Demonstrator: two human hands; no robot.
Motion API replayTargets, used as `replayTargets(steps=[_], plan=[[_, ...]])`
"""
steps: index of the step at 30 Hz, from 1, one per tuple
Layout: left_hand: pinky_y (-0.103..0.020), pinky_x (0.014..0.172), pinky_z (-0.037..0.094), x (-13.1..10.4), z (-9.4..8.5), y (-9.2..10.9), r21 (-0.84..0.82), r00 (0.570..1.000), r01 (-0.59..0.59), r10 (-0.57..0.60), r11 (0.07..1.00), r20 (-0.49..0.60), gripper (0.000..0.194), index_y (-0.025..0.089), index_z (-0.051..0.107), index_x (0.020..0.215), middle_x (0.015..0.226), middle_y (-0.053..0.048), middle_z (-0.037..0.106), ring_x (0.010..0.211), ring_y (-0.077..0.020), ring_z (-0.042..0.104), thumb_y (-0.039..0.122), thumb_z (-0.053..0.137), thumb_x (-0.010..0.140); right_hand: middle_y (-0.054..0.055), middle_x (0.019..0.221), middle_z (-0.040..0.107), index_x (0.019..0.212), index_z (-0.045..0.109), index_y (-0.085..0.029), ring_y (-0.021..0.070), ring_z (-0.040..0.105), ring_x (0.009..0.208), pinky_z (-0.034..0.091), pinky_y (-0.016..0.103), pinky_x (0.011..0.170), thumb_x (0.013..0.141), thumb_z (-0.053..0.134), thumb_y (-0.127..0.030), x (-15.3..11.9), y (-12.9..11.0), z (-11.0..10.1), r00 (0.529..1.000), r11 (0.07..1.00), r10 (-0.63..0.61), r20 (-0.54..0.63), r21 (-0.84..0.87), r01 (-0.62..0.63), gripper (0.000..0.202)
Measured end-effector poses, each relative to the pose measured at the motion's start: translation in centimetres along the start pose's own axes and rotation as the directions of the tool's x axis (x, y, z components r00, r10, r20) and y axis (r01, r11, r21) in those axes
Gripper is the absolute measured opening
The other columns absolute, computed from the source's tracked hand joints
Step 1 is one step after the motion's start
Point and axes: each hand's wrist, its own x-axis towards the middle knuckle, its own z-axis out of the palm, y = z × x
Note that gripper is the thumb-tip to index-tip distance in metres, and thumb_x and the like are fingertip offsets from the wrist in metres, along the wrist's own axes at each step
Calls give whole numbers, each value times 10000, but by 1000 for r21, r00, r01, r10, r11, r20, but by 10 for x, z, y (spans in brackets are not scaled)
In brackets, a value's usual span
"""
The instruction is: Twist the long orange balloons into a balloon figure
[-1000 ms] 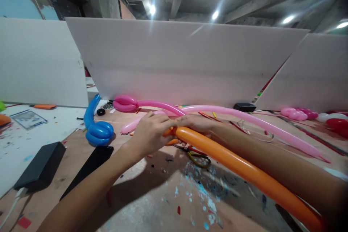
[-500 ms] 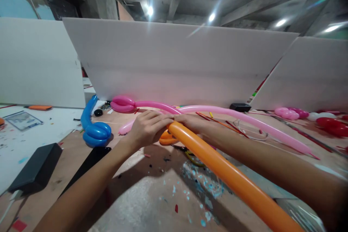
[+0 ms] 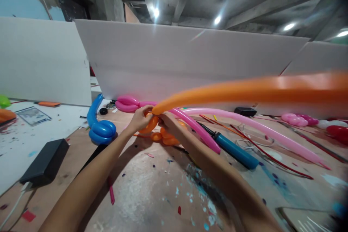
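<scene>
Head view. Orange modelling balloon is held up over the middle of the table; its long unworked length rises rightward, blurred, out at the right edge. Small twisted bubbles hang at its near end, just below the hands.

Left hand: fingers curled closed on the balloon at the joint where the long length meets the bubbles. Right hand: fingers bunched close against the same joint, seemingly pinching it; exact fingertip placement is hidden.

Around: magenta balloon behind the hands, pale pink balloon farther right, teal hand pump to the right, blue balloon to the left.

Handling, judged by look: very light, thin-skinned, springy; the long end likely swings with any wrist movement. Smooth skin may slip or squeak under dry fingers. Twists probably unwind if let go, so the joint is the place to hold, pinched with finger pads; nails or hard squeezing on a taut bubble could burst it.
</scene>
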Motion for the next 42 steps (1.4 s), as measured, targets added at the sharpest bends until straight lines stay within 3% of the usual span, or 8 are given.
replayTargets(steps=[5, 14, 18, 22, 26, 31, 37, 42], plan=[[-326, 828, 510, 3, 4, -3, -305, 957, 144, -211, 941, -201, 411, 154, 534, 1005, 979, -71, 670, 911, -201, 642, 323, 736, 689, 12, 726, 593, 817, 590, -154, 129, 552, 653, 475, 266, 624, 918, 483, -341, 11, -8, 20, 984, 999, -39, -176, 15, 43, 238], [-321, 832, 492, 3, -5, 19, -695, 935, 354, -268, 626, 234, 376, 129, 663, 976, 962, -89, 690, 923, -207, 633, 291, 780, 658, 31, 757, 643, 794, 639, -168, 144, 556, 677, 414, 265, 654, 895, 512, -328, -14, -29, 5, 816, 880, -453, -359, -328, 344, 228], [-263, 767, 479, 4, 2, 27, -659, 960, 220, -279, 719, 16, 270, 142, 660, 843, 823, -24, 667, 797, -143, 611, 284, 790, 654, 27, 732, 656, 778, 653, -173, 138, 569, 646, 416, 258, 637, 902, 538, -349, -13, -30, -1, 768, 846, -512, -386, -383, 371, 244], [-243, 681, 469, 4, 17, 32, -628, 905, 107, -337, 771, -259, 263, 145, 612, 750, 718, 9, 619, 686, -111, 573, 296, 799, 642, 37, 797, 691, 845, 662, -188, 152, 610, 694, 437, 263, 662, 920, 526, -314, -16, -26, 5, 725, 788, -586, -360, -461, 408, 200], [-233, 661, 475, 3, 23, 39, -710, 859, 27, -379, 704, -343, 267, 136, 586, 698, 666, 26, 587, 646, -95, 565, 241, 815, 609, 55, 861, 706, 891, 651, -196, 180, 642, 790, 455, 277, 712, 935, 504, -280, -20, -25, 10, 702, 702, -659, -270, -557, 444, 175], [-241, 684, 508, 1, 22, 50, -839, 831, 50, -488, 542, -266, 260, 127, 591, 718, 667, 18, 620, 664, -103, 606, 180, 807, 584, 75, 891, 693, 914, 624, -186, 191, 638, 841, 474, 294, 755, 946, 476, -256, -18, -26, 7, 676, 690, -685, -272, -541, 481, 167], [-295, 823, 526, -2, 21, 48, -835, 893, 185, -443, 518, -77, 252, 116, 653, 817, 819, -33, 695, 809, -143, 658, 196, 799, 629, 53, 838, 686, 865, 621, -188, 174, 637, 789, 498, 296, 756, 918, 511, -231, -15, -23, 3, 651, 752, -655, -384, -421, 508, 131], [-285, 752, 537, 1, 15, 41, -836, 843, 332, -535, 437, 55, 220, 106, 657, 784, 753, -31, 692, 714, -133, 657, 195, 783, 627, 63, 869, 697, 870, 631, -187, 180, 638, 827, 499, 309, 782, 912, 514, -219, -19, -26, 3, 654, 722, -685, -322, -423, 548, 128]])
